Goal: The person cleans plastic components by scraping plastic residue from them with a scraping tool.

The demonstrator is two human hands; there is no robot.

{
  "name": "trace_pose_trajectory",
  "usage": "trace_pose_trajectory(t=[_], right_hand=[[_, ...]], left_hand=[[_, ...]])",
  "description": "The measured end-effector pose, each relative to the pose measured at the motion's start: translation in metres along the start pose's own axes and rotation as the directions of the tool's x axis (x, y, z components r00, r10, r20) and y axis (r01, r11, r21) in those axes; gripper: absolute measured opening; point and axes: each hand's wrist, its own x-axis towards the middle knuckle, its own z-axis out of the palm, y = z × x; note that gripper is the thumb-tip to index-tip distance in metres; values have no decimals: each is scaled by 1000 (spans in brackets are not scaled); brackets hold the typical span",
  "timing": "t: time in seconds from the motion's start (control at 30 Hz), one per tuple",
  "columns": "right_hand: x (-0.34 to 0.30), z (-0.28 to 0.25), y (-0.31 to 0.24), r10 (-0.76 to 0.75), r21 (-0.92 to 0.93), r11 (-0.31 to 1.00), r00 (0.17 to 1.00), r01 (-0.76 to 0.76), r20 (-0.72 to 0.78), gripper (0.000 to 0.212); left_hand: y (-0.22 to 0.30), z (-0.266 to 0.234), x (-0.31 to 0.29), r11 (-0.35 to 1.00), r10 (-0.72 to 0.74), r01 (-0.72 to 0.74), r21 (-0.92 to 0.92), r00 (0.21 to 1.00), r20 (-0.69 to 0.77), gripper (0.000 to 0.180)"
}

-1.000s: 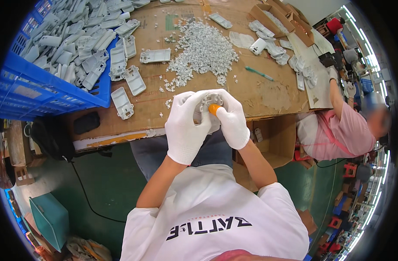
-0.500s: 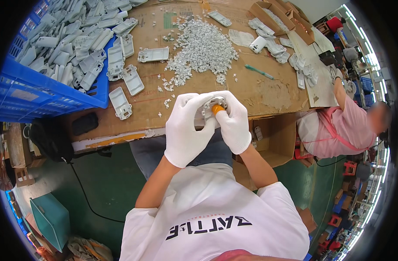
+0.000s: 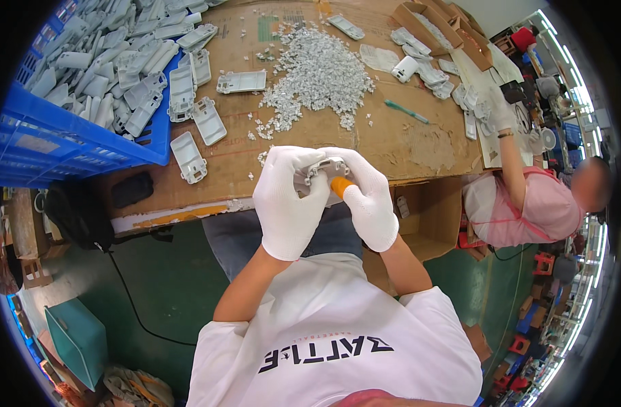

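Between my left hand [image 3: 287, 207] and right hand [image 3: 370, 200] I pinched the grey plastic housing [image 3: 329, 164], an orange cap [image 3: 340, 186] at my right thumb, likely to spare it. Small parts [image 3: 321, 71] lay heaped beyond my grip, presumably within reach; the blue crate [image 3: 73, 129] stood leftward.

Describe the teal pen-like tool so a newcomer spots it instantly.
Start at the cardboard-covered tabletop and find the big heap of small pale pieces. Just right of it, slanting down to the right, lies the slim teal tool. Its colour sets it apart from the whitish parts nearby.
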Motion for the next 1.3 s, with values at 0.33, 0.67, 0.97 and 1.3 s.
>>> trace_pose_trajectory(t=[0.33, 0.67, 0.97, 1.3], right_hand=[[-3, 6, 11, 67, 16, 998, 996, -66, -67, 29], [4, 12, 14, 88, 115, 991, 986, -72, -143, 27], [9, 10, 25, 120, 172, 981, 977, -90, -174, 25], [10, 6, 33, 112, 236, 969, 979, -70, -170, 14]], left_hand=[[2, -1, -5, 998, -45, 46, -33, 998, 41, 27], [0, -2, -6, 998, -39, 32, 59, 992, 124, 45], [2, 4, -1, 994, -63, 51, 92, 989, 135, 43], [-2, 15, 0, 994, -4, -12, 110, 989, 145, 41]])
